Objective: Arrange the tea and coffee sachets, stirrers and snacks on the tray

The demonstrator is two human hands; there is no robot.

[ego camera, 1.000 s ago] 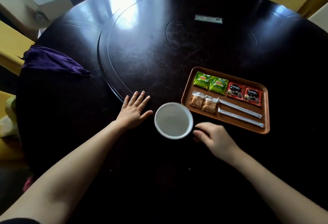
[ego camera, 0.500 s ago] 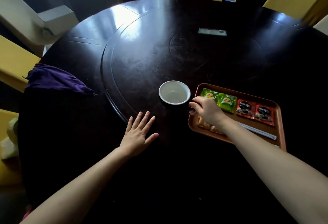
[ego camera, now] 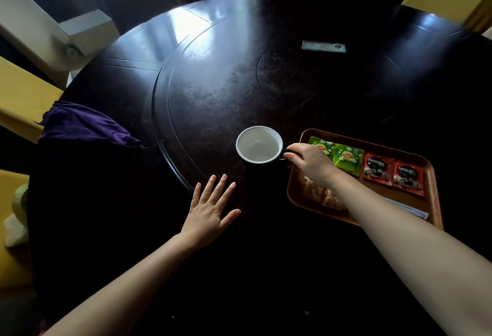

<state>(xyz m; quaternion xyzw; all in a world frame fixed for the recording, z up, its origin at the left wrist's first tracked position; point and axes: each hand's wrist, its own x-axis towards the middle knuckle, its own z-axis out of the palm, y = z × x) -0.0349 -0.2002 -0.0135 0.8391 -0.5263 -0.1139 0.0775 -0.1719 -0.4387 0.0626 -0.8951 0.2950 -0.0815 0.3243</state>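
Beside the rectangular tray (ego camera: 300, 194), right hand (ego camera: 308, 161) pinches round cup (ego camera: 259, 144).

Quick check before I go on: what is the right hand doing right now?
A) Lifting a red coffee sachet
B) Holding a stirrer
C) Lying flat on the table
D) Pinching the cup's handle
D: the right hand reaches across the tray's left end and its fingertips close on the dark handle at the cup's right side, while the left hand lies flat on the table.
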